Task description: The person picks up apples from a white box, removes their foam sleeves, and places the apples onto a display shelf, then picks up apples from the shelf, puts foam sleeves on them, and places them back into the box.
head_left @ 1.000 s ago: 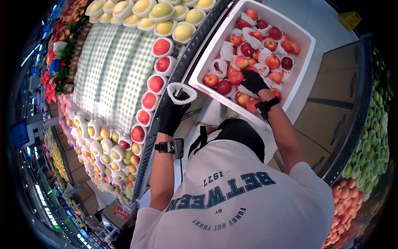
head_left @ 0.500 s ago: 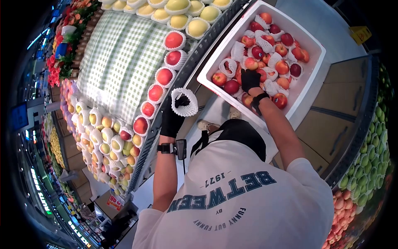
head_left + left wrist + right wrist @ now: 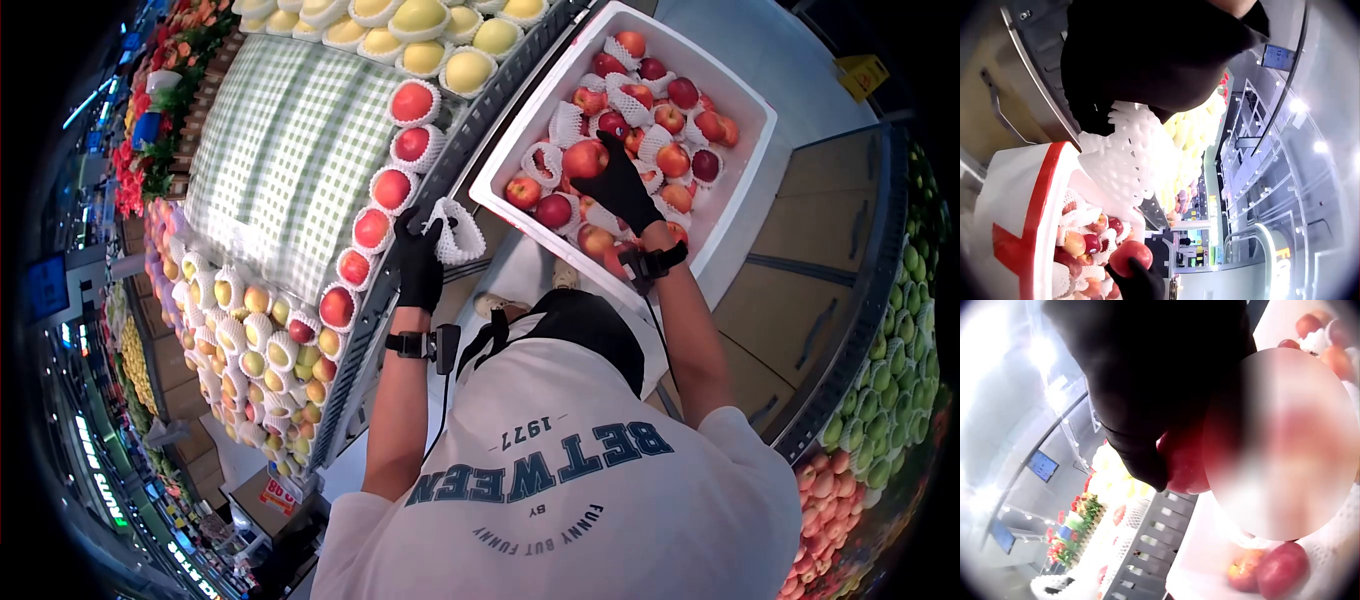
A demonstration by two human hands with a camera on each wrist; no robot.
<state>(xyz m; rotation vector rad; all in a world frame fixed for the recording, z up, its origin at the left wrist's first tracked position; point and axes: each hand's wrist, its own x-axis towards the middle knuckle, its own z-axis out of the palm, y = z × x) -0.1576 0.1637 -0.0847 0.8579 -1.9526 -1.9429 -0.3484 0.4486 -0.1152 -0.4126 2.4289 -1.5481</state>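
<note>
Fingers of our right hand (image 3: 622, 192) grip a red apple (image 3: 584, 159); to their left, our left hand (image 3: 418, 264) pinches a foam net (image 3: 470, 240), and a slack right grip could drop and bruise our apple on loose apples (image 3: 595, 239) beneath.

The left hand (image 3: 418, 268) and right hand (image 3: 620, 192) are covered in matt black, cloth-like material. The fruit net (image 3: 458, 232) is soft-looking plastic foam, matt, with an open mesh surface. The held apple (image 3: 583, 158) has smooth, glossy skin. The crate (image 3: 742, 165) appears to be matt expanded foam; its red band (image 3: 1043, 187) is smooth. The checked cover (image 3: 300, 150) is woven-looking cloth. The cabinet panels (image 3: 800, 215) present a flat, matt, board-like finish. The shirt (image 3: 600, 385) is matt cloth.
</note>
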